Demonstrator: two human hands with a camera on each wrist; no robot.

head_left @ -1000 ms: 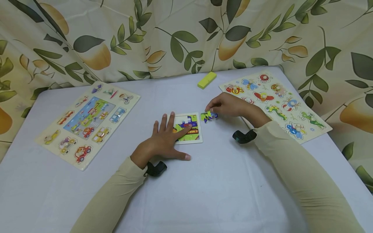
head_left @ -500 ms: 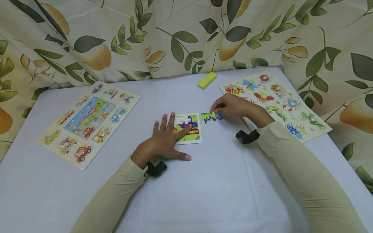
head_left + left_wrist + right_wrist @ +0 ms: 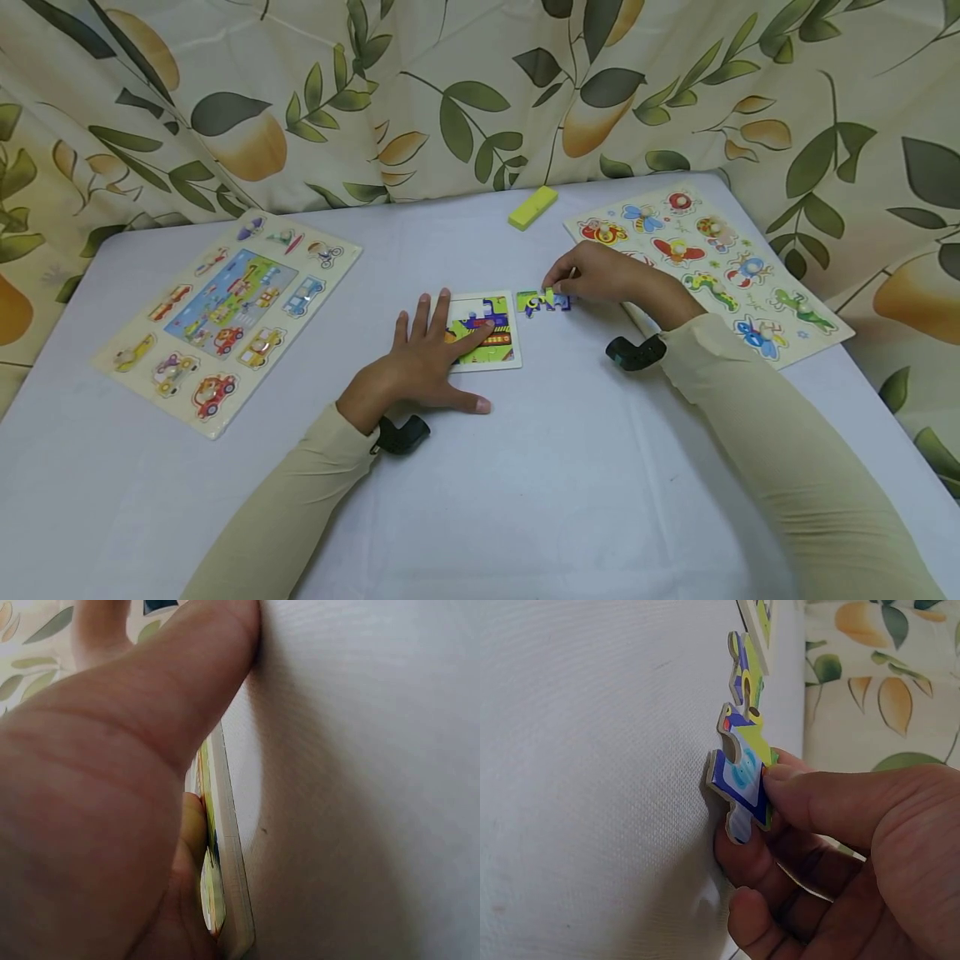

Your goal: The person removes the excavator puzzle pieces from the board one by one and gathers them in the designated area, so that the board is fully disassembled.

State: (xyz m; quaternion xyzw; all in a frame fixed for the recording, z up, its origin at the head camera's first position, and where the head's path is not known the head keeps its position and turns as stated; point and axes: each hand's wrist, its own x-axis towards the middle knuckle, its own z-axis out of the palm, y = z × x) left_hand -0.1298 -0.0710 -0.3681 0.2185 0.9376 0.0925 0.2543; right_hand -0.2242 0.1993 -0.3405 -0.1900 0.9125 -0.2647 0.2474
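Just right of the frame's centre, the pieces (image 3: 534, 302) are lying in a left-to-right row between the board (image 3: 516, 333) and your nearer right hand (image 3: 596, 271), which is pinching their right end, while your left hand (image 3: 423, 362) is resting, fingers spread, across the board's left side.

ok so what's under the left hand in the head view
Beneath the left hand are part of the white-framed puzzle and some white cloth. Colourful artwork shows right of the hand; the puzzle's left side is covered.
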